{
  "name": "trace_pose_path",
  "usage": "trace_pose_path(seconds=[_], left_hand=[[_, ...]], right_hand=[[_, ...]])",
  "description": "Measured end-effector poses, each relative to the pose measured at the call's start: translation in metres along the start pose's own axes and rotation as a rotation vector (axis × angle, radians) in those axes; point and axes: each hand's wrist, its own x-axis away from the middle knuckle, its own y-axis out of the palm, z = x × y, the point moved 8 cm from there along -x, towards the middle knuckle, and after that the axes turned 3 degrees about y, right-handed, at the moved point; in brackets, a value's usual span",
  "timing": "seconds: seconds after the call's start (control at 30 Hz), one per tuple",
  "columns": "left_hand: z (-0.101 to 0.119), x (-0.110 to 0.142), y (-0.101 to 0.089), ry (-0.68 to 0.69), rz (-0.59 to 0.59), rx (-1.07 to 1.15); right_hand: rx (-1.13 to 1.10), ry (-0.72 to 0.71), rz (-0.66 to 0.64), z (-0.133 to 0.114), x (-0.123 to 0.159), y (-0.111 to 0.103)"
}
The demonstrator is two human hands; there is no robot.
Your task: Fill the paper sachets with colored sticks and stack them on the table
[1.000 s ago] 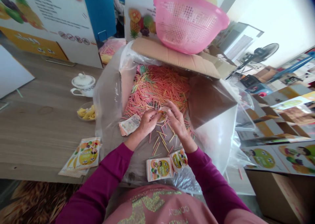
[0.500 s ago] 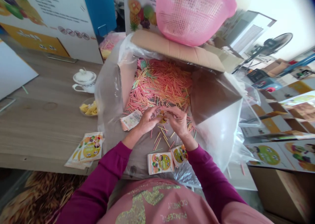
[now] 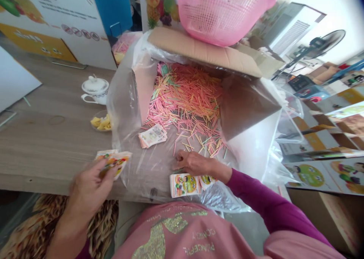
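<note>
At the left table edge my left hand [image 3: 91, 187], slightly blurred, has its thumb and fingers closed on a small printed packet [image 3: 121, 163]. Another packet [image 3: 106, 152] lies partly hidden behind it. My right hand [image 3: 195, 163] hovers low over the plastic sheet with its fingers curled together; whatever they hold, if anything, is hidden. Just below it rest two stacks of printed packets, a left stack [image 3: 184, 185] and a right stack [image 3: 206, 182] partly covered by the hand. Loose coloured sticks [image 3: 186, 141] are scattered beyond my fingers. A third packet stack [image 3: 153, 135] sits farther left.
An open cardboard box [image 3: 247, 111], lined with clear plastic [image 3: 122, 96], holds a heap of pink, yellow and green sticks [image 3: 187, 92]. Behind it is a pink basket [image 3: 224, 16]. A lidded white cup [image 3: 95, 90] and a dish of yellow pieces [image 3: 101, 122] stand left.
My hands have parted from their shared position before the box. The left swung down-left to the packets at the table edge; the right came back nearer my body, above the stacks.
</note>
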Motion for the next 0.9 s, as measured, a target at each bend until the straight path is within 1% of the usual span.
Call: trace_pose_path(seconds=[0.03,0.07,0.1,0.13,0.17,0.23,0.3,0.33,0.37,0.4,0.43,0.47,0.53,0.57,0.63,0.67,0.73,0.83,0.9], left_hand=[[-0.022,0.005,-0.004,-0.094,-0.018,-0.089],[-0.040,0.008,-0.006,-0.167,-0.037,-0.156],[-0.053,0.010,-0.006,-0.222,-0.057,-0.199],[-0.060,0.010,-0.004,-0.241,-0.073,-0.222],[-0.062,0.009,-0.003,-0.238,-0.079,-0.237],[-0.058,0.007,-0.002,-0.187,-0.076,-0.278],[-0.046,0.006,-0.002,-0.078,-0.062,-0.364],[-0.039,0.006,-0.003,-0.015,-0.037,-0.424],[-0.033,0.008,-0.004,0.043,-0.002,-0.487],[-0.028,0.010,-0.004,0.093,0.030,-0.541],[-0.024,0.012,-0.003,0.130,0.050,-0.579],[-0.022,0.014,0.000,0.151,0.060,-0.596],[-0.022,0.017,0.008,0.163,0.043,-0.593],[-0.024,0.018,0.011,0.159,0.028,-0.588],[-0.031,0.017,0.013,0.120,0.022,-0.599],[-0.036,0.016,0.013,0.096,0.016,-0.611],[-0.047,0.014,0.007,0.045,0.008,-0.625],[-0.062,0.014,-0.004,-0.005,-0.030,-0.610],[-0.061,0.015,-0.012,-0.006,-0.011,-0.593]], right_hand=[[-0.001,-0.003,-0.015,0.005,-0.005,0.006],[-0.012,0.006,0.008,0.014,-0.011,0.007],[-0.023,0.026,0.059,0.024,-0.017,0.003],[-0.027,0.062,0.123,0.037,-0.023,-0.004],[-0.017,0.116,0.192,0.050,-0.027,-0.014],[0.022,0.257,0.323,0.077,-0.027,-0.036],[0.040,0.362,0.438,0.093,-0.017,-0.060],[0.027,0.376,0.475,0.095,-0.009,-0.069],[-0.001,0.357,0.475,0.094,-0.002,-0.075],[-0.040,0.321,0.430,0.090,0.005,-0.077],[-0.082,0.280,0.345,0.085,0.011,-0.074],[-0.119,0.246,0.231,0.078,0.017,-0.066],[-0.158,0.214,0.006,0.065,0.028,-0.046],[-0.160,0.213,-0.077,0.060,0.032,-0.035],[-0.156,0.214,-0.173,0.053,0.035,-0.017],[-0.161,0.213,-0.191,0.052,0.033,-0.011],[-0.182,0.211,-0.167,0.054,0.028,-0.006],[-0.195,0.222,-0.040,0.069,0.019,-0.015],[-0.158,0.286,0.086,0.081,0.016,-0.026]])
